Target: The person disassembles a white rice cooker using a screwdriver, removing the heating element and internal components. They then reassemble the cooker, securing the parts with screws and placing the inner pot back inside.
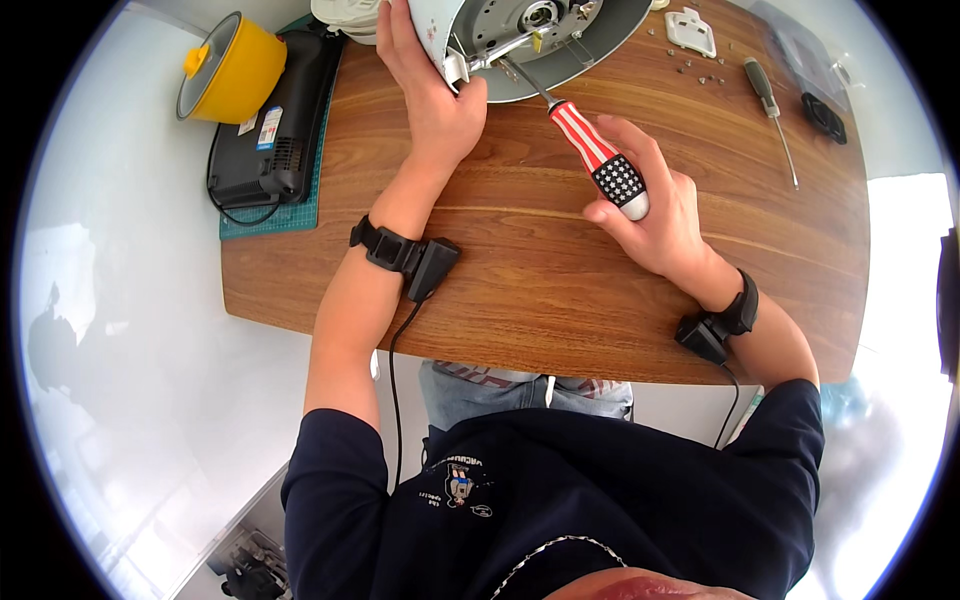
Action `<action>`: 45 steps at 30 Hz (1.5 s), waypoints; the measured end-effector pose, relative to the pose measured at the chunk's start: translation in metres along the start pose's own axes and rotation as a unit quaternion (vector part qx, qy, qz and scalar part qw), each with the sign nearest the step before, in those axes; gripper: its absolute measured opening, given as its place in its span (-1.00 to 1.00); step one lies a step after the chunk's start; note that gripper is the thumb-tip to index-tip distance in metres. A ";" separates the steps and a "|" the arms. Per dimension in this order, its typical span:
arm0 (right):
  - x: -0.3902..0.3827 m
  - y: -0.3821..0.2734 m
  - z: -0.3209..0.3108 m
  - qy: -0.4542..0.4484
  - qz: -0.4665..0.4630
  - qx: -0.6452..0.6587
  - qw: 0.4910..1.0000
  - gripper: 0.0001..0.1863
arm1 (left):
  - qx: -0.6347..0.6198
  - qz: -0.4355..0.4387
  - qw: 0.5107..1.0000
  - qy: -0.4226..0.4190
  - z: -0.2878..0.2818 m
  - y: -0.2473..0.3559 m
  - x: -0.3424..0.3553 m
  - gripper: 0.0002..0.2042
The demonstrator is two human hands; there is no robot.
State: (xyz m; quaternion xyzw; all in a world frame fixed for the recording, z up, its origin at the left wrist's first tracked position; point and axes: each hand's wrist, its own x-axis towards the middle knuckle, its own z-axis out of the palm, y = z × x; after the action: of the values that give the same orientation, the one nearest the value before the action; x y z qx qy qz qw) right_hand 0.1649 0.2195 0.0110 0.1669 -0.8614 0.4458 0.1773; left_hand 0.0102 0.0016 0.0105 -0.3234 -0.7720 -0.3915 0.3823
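At the far edge of the table, a round appliance housing (432,28) lies tipped so that its metal interior faces me, with wires and brackets showing. My left hand (437,105) grips its left rim, fingers along the pale outer shell and thumb near a white plastic piece (456,67). A screwdriver (587,138) with a red-and-white striped handle and a star-patterned black grip is in my right hand (655,205), held loosely between thumb and fingers. Its shaft reaches into the lower part of the housing; the tip's exact contact is hard to make out.
Several small screws (702,80) lie at the far right, near a white plastic plate (690,33). Beyond them are a second screwdriver (765,92) and a black object (823,118). At left, a yellow pot (240,72) rests on a black appliance (262,165) over a green mat (270,222).
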 end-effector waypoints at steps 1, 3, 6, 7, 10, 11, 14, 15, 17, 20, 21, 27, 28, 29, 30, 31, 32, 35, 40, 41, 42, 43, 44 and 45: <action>-0.001 0.002 -0.002 -0.016 0.007 0.034 0.999 -0.34 | 0.000 0.011 1.000 0.006 0.001 -0.006 -0.001 -0.10; -0.001 0.003 -0.002 -0.004 -0.002 0.046 0.999 -0.38 | 0.000 0.022 1.000 0.010 0.002 -0.011 -0.002 -0.10; 0.001 0.002 0.002 0.041 -0.046 -0.037 0.997 -0.44 | -0.003 0.020 1.000 0.008 0.002 -0.012 -0.003 -0.11; 0.001 0.003 0.000 0.031 -0.060 -0.074 0.995 -0.46 | -0.007 0.017 1.000 0.008 0.001 -0.012 -0.003 -0.11; 0.001 0.003 0.000 0.016 -0.077 -0.103 0.992 -0.51 | -0.004 0.024 1.000 0.007 0.002 -0.015 -0.003 -0.10; 0.002 0.002 0.000 0.014 -0.078 -0.099 0.992 -0.52 | 0.000 0.029 1.000 0.006 0.002 -0.016 -0.003 -0.10; 0.004 0.000 0.000 0.008 -0.065 -0.064 0.996 -0.47 | -0.007 0.033 0.999 0.004 0.002 -0.017 -0.004 -0.09; 0.004 0.000 0.000 0.007 -0.061 -0.059 0.996 -0.44 | -0.006 0.033 0.999 0.004 0.002 -0.017 -0.004 -0.09; 0.004 0.001 0.000 0.004 -0.055 -0.048 0.997 -0.39 | -0.002 0.033 0.999 0.005 0.002 -0.017 -0.004 -0.10; -0.002 0.000 0.002 -0.020 0.023 0.042 0.999 -0.34 | -0.009 0.023 1.000 0.008 0.003 -0.017 -0.004 -0.10; -0.003 0.000 0.004 -0.011 0.017 0.044 0.999 -0.37 | -0.007 0.020 1.000 0.007 0.003 -0.017 -0.005 -0.10; 0.001 0.007 0.003 -0.025 -0.048 0.011 0.998 -0.53 | 0.004 0.008 1.000 -0.011 0.000 -0.009 -0.003 -0.11; 0.003 0.003 0.002 -0.027 -0.054 0.022 0.998 -0.54 | 0.005 0.018 1.000 -0.004 0.000 -0.015 -0.004 -0.11; 0.004 0.000 0.001 -0.029 -0.061 0.032 0.997 -0.55 | 0.006 0.029 1.000 0.002 0.001 -0.019 -0.005 -0.11; 0.005 0.000 -0.001 -0.037 -0.061 0.039 0.997 -0.54 | 0.003 0.031 1.000 0.003 0.001 -0.020 -0.005 -0.11; 0.005 0.001 -0.004 -0.044 -0.062 0.046 0.996 -0.53 | 0.000 0.033 0.999 0.003 0.001 -0.021 -0.005 -0.10; 0.004 0.001 -0.006 -0.052 -0.062 0.053 0.995 -0.51 | -0.003 0.035 0.999 0.004 0.002 -0.021 -0.005 -0.10; 0.003 0.002 0.000 0.010 -0.053 0.036 0.998 -0.46 | -0.011 0.037 0.999 0.002 0.002 -0.018 -0.004 -0.11; 0.004 -0.001 0.001 0.024 -0.061 -0.050 0.997 -0.44 | 0.018 -0.009 1.000 -0.009 -0.001 -0.005 -0.002 -0.11; 0.003 -0.001 0.002 0.018 -0.063 -0.064 0.996 -0.43 | 0.026 -0.011 1.000 -0.007 -0.001 -0.006 -0.002 -0.11; 0.003 -0.001 0.001 0.024 -0.067 -0.070 0.995 -0.44 | 0.023 -0.011 1.000 -0.010 -0.002 -0.005 -0.002 -0.11; 0.003 -0.002 0.001 0.030 -0.072 -0.075 0.994 -0.45 | 0.020 -0.012 1.000 -0.013 -0.002 -0.005 -0.002 -0.11; 0.003 -0.003 0.000 0.036 -0.076 -0.081 0.993 -0.45 | 0.018 -0.012 1.000 -0.016 -0.002 -0.004 -0.002 -0.11; 0.002 -0.003 0.000 0.033 -0.075 -0.079 0.993 -0.46 | 0.016 -0.011 1.000 -0.015 -0.003 -0.004 -0.002 -0.11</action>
State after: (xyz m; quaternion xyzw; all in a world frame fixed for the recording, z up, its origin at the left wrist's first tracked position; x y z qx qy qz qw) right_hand 0.1643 0.2171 0.0140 0.2020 -0.8727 0.3669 0.2509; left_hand 0.0087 -0.0031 0.0083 -0.3146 -0.7876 -0.3779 0.3713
